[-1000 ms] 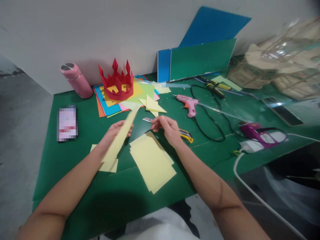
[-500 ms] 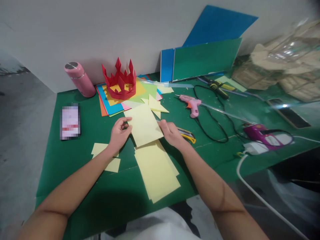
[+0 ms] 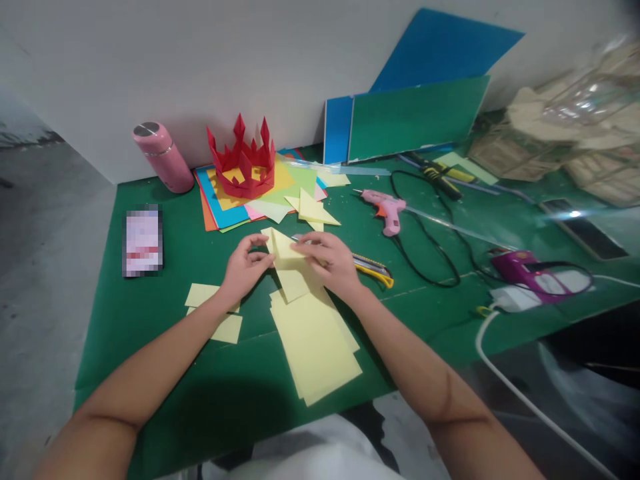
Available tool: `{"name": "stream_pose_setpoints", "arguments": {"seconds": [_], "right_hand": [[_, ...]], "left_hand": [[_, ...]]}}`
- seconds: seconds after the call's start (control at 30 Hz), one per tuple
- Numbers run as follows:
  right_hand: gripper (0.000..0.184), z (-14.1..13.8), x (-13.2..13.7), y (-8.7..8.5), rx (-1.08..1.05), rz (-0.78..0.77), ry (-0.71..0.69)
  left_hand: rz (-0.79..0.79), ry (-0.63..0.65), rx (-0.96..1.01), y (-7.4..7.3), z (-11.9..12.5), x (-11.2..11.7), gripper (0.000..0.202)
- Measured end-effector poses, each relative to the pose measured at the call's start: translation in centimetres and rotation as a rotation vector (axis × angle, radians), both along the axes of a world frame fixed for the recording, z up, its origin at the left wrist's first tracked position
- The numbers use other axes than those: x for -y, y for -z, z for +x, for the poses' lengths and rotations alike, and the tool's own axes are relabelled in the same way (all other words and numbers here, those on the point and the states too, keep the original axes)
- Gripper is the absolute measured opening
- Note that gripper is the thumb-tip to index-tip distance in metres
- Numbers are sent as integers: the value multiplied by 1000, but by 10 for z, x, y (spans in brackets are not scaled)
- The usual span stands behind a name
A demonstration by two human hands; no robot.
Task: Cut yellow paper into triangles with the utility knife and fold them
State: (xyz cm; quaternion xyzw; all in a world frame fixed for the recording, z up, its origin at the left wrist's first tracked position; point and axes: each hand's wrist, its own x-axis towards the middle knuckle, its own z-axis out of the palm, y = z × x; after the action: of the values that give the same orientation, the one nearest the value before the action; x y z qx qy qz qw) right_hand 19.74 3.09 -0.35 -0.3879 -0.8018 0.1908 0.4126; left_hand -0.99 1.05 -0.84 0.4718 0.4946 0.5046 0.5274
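In front of the red crown [image 3: 245, 167], the left hand [image 3: 247, 268] and right hand [image 3: 334, 261] pinch 1 yellow sheet [image 3: 294, 277] (bent over) between them.

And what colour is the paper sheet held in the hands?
The held paper sheet is pale yellow, seen best in the head view.

No legible text or numbers.

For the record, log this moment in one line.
left hand: holds yellow sheet; right hand: pinches sheet; sheet: bent, overlapping paper stack; utility knife: partly hidden by right hand
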Motion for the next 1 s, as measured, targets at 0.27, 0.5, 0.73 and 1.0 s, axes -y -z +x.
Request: {"name": "stream_pose_setpoints", "arguments": {"seconds": [0.27,0.5,0.73,1.0], "right_hand": [[34,1,0,4,78,7,-224],[24,-5,7,-12,-108,-258,-293],[50,-7,1,-7,-484,-879,-194],[39,-14,7,-15,-412,-1060,-152]], "left_hand": [[-58,-61,59,-2,-3,-2,33],[-47,-67,58,-4,-3,-2,40],[16,57,111,-3,4,1,51],[55,114,76,-1,6,1,50]]}}
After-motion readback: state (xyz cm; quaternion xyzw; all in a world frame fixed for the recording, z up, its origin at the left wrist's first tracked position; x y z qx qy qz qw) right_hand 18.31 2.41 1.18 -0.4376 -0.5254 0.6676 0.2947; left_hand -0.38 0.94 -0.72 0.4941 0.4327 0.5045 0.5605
